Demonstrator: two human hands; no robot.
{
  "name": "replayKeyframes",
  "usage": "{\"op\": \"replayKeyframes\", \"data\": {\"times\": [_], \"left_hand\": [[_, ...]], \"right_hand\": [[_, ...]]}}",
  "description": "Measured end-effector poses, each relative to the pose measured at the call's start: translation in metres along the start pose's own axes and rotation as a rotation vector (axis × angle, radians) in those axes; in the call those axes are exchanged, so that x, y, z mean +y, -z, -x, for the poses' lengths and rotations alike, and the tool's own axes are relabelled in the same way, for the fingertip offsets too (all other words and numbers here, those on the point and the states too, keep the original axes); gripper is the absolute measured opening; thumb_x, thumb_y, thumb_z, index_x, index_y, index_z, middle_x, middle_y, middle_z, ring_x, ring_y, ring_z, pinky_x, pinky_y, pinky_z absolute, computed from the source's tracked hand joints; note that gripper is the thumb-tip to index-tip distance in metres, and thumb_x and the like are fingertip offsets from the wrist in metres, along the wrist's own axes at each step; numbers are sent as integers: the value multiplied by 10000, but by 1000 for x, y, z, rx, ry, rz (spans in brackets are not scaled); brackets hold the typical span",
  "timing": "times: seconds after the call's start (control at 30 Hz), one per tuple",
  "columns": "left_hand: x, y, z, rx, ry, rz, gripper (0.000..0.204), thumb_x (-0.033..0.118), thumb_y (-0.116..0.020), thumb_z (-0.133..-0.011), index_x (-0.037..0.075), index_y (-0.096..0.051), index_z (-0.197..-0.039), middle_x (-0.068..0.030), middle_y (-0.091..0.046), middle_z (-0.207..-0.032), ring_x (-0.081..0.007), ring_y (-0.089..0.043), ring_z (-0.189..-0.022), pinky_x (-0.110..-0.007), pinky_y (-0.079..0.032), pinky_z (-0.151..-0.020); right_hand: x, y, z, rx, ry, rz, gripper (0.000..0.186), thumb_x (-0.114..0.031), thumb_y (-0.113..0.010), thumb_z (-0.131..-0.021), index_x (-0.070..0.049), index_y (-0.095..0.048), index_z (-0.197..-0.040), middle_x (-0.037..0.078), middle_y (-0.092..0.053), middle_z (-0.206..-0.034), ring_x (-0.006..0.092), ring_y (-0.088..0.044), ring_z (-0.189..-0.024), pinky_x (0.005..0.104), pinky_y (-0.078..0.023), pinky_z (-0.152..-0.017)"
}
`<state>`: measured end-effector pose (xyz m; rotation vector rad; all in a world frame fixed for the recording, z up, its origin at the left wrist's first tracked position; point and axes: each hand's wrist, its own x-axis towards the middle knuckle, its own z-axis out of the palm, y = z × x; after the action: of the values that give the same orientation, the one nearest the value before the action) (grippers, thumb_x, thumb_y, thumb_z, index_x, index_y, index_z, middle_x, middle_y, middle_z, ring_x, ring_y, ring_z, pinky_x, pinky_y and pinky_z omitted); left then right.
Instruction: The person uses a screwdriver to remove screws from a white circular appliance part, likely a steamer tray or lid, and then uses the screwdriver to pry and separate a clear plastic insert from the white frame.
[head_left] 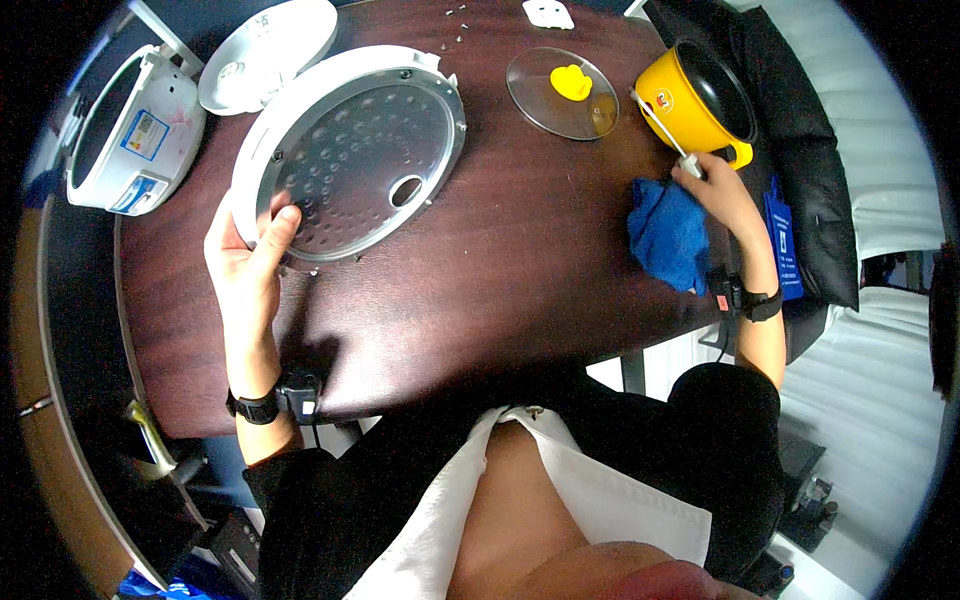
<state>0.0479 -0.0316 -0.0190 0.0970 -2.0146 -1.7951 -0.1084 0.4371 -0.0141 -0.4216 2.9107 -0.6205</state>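
Note:
My left hand point(248, 268) grips the near-left edge of a round white rice cooker lid point(262, 150), thumb on top. The lid is tilted with its underside toward me. That side has a dimpled metal plate point(350, 160) with an oval hole near its right edge. At the right, my right hand point(722, 195) is closed on a screwdriver point(660, 124) with a pale handle. Its thin shaft points up and left, in front of a yellow pot point(690, 105). A crumpled blue cloth point(668, 235) lies just below that hand.
A white rice cooker body point(150, 140) stands at the far left, beside a white round cover point(262, 50). Several small screws point(457, 27) lie at the back. A glass lid with a yellow knob point(571, 83) and a small white piece point(548, 13) rest farther right.

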Motion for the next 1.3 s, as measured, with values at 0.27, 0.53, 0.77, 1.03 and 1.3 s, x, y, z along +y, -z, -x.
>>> {"op": "replayKeyframes", "data": {"times": [0.27, 0.53, 0.77, 1.03, 1.3], "left_hand": [[0, 1, -1, 10, -2, 57, 376, 25, -669, -767, -18, -537, -1116, -60, -622, -963, -91, -569, -849, -224, -440, -785], [20, -12, -1, 4, 17, -15, 319, 54, -687, -756, 9, -573, -1051, 5, -592, -885, -61, -528, -821, -214, -422, -763], [47, -22, -11, -166, -76, -139, 269, 124, -672, -791, 8, -567, -1010, 23, -571, -843, -57, -501, -786, -201, -406, -724], [80, -46, -20, -287, -212, -415, 342, 210, -671, -791, 19, -552, -1048, -36, -606, -807, -92, -551, -758, -251, -451, -667], [40, -25, -17, -203, -160, -102, 463, 151, -749, -706, 13, -533, -1092, -23, -586, -948, -101, -541, -855, -232, -444, -736]], "right_hand": [[12, -12, 47, -101, -14, 46, 208, -192, -615, -799, 3, -546, -819, 146, -541, -681, 221, -513, -632, 331, -415, -604], [-24, 19, 26, 220, 94, 23, 181, -202, -577, -866, -24, -557, -893, 23, -533, -617, 88, -501, -500, 224, -393, -464], [-199, 43, -19, 222, 572, -434, 199, -244, -628, -830, -60, -604, -903, 0, -583, -753, 73, -533, -691, 229, -428, -612], [-248, 0, -46, 393, 1069, -387, 271, -266, -644, -775, -15, -606, -868, 145, -611, -790, 312, -597, -728, 350, -467, -651], [-230, 12, -58, 324, 935, -379, 276, -299, -647, -781, -39, -611, -865, 138, -617, -778, 286, -604, -718, 347, -464, -646]]}}
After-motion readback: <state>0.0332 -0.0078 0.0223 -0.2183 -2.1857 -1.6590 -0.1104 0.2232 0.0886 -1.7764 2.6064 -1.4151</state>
